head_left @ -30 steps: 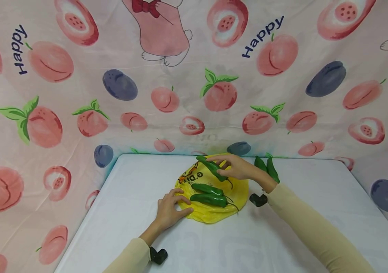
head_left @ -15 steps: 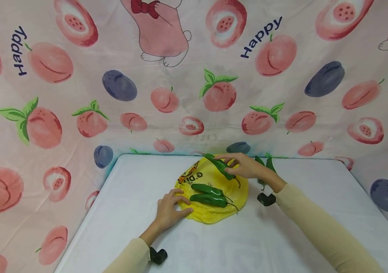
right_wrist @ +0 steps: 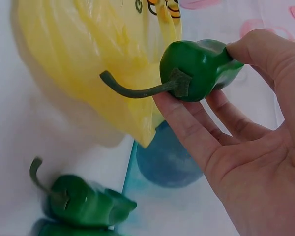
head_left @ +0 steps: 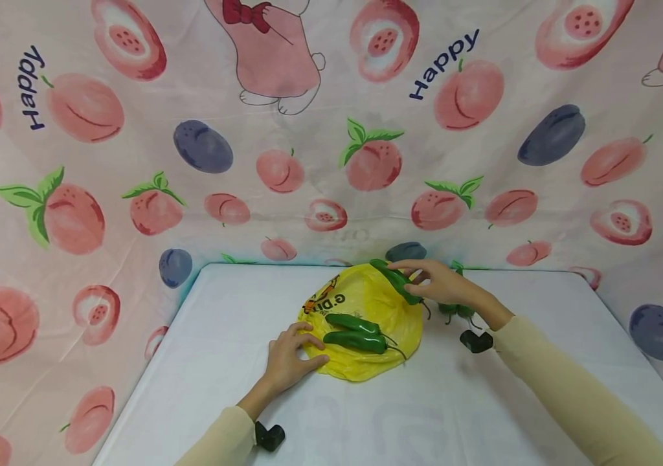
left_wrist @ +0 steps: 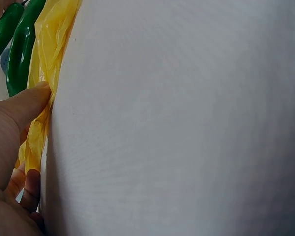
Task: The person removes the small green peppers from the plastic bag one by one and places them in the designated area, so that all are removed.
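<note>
My right hand [head_left: 445, 285] pinches a green chili pepper [head_left: 397, 283] between thumb and fingers, above the far right edge of a yellow plastic bag [head_left: 366, 298]. In the right wrist view the curved stem of this green chili pepper [right_wrist: 189, 69] points away from the palm. Two more green chili peppers [head_left: 355, 342] lie side by side on the bag, stems to the right. At the bag's near left edge, my left hand [head_left: 291, 356] holds the plastic, its fingers curved and thumb [left_wrist: 32, 101] against it. Part of its grip is hidden.
Further green chili peppers [head_left: 449, 310] lie on the white table [head_left: 378, 421] to the right of the bag, partly behind my right hand. A fruit-printed cloth [head_left: 331, 175] hangs behind the table. A dark wrist device [head_left: 476, 341] sits under the right wrist.
My right hand has moved to the right with the chili pepper, from above the bag's middle to its right edge. The left hand and the two peppers on the bag stay put.
</note>
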Demonstrator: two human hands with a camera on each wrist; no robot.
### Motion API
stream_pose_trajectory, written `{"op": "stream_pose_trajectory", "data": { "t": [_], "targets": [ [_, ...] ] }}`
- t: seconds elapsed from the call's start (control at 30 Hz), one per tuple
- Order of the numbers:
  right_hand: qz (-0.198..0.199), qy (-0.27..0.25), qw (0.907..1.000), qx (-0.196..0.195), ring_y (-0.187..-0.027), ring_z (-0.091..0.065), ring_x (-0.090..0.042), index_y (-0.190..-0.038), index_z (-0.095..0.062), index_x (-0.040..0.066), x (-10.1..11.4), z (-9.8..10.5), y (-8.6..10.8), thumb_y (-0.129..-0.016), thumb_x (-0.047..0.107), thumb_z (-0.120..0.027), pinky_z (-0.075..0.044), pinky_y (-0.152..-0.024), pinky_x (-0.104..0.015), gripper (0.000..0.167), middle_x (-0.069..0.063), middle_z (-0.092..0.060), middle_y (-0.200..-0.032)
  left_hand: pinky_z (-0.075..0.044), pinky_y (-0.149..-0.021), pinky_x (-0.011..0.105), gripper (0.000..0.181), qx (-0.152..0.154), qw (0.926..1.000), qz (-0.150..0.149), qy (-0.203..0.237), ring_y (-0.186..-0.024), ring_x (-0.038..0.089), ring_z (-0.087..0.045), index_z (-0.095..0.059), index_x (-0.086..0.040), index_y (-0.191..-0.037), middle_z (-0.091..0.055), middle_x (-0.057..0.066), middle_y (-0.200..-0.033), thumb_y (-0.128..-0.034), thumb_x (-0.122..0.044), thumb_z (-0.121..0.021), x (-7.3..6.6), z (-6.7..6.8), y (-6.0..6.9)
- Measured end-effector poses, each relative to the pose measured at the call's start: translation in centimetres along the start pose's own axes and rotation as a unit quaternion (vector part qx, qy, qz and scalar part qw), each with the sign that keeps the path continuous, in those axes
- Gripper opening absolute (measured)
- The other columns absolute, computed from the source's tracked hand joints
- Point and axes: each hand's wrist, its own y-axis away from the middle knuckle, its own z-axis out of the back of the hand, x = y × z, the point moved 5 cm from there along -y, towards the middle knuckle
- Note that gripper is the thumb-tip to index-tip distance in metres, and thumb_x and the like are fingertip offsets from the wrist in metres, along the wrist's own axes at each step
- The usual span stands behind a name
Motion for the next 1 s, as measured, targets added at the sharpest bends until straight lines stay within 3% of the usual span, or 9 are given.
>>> {"op": "stream_pose_trajectory", "data": {
  "t": [0.23, 0.6, 0.83, 1.0],
  "targets": [
    [-0.035, 0.000, 0.9994, -0.007, -0.105, -0.068, -0.038, -0.149, -0.053, 0.010, -0.7, 1.2, 1.7, -0.100, 0.006, -0.065, -0.058, -0.080, -0.043, 0.051, -0.024, -0.059, -0.133, -0.028, -0.082, 0.044, 0.016, 0.002, 1.0000, 0.000, -0.003, -0.121, 0.032, -0.054, -0.076, -0.029, -0.092, -0.059, 0.006, -0.136, -0.0834, -0.038, -0.086, -0.1, 0.1, -0.1],
    [-0.054, 0.023, 0.9979, -0.029, -0.105, -0.066, -0.032, -0.149, -0.054, 0.015, -2.5, 3.4, 4.5, -0.100, 0.008, -0.067, -0.057, -0.083, -0.040, 0.052, -0.021, -0.060, -0.136, -0.028, -0.082, 0.044, 0.016, 0.003, 1.0000, -0.001, -0.001, -0.120, 0.032, -0.054, -0.076, -0.030, -0.091, -0.059, 0.005, -0.136, -0.0834, -0.041, -0.086, 0.2, 0.0, 0.0],
    [-0.057, 0.041, 0.9962, -0.052, -0.118, -0.060, -0.038, -0.149, -0.054, 0.013, -2.9, 4.8, 6.5, -0.100, 0.007, -0.067, -0.054, -0.091, -0.051, 0.051, -0.019, -0.055, -0.146, -0.028, -0.083, 0.044, 0.016, 0.003, 1.0000, 0.005, -0.003, -0.121, 0.033, -0.053, -0.076, -0.030, -0.091, -0.059, 0.006, -0.136, -0.0832, -0.040, -0.086, 0.2, 0.0, -0.1],
    [-0.073, 0.041, 0.9946, -0.062, -0.119, -0.060, -0.040, -0.149, -0.054, 0.014, -3.8, 5.7, 8.3, -0.100, 0.010, -0.067, -0.054, -0.090, -0.051, 0.050, -0.019, -0.053, -0.147, -0.028, -0.082, 0.044, 0.016, 0.004, 1.0000, 0.003, -0.004, -0.121, 0.033, -0.053, -0.076, -0.029, -0.091, -0.059, 0.006, -0.136, -0.0832, -0.039, -0.086, 0.1, -0.1, -0.1]
  ]
}}
